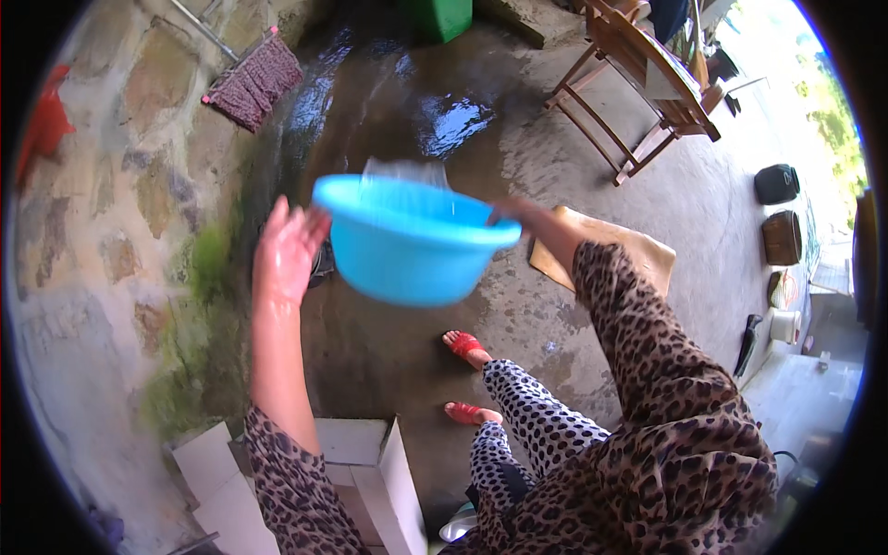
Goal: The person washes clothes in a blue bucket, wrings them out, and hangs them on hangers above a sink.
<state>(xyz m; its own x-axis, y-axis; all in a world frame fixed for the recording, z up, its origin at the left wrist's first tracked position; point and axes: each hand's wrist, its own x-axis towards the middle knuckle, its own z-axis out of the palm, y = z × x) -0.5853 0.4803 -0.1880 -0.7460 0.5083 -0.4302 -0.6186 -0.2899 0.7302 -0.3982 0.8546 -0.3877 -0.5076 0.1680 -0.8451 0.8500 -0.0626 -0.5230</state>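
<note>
A light-blue plastic basin [416, 257] is in the air in front of me, blurred by motion. Clear water [406, 173] shows at its far rim. My right hand [517, 211] grips the rim on the right, its fingers partly hidden and blurred. At the opposite side, my left hand [288, 246] is wet, palm in view. Its fingers reach the basin's left edge, but whether they hold it is unclear. Below the basin lies a wet concrete floor [374, 368].
A mop [257, 80] leans on the stone wall [159, 69] at left. A green container [444, 17] stands ahead, and a wooden chair [624, 97] ahead right. A tan mat [624, 243] lies beyond my right forearm. White tiled blocks [388, 485] are near my left side.
</note>
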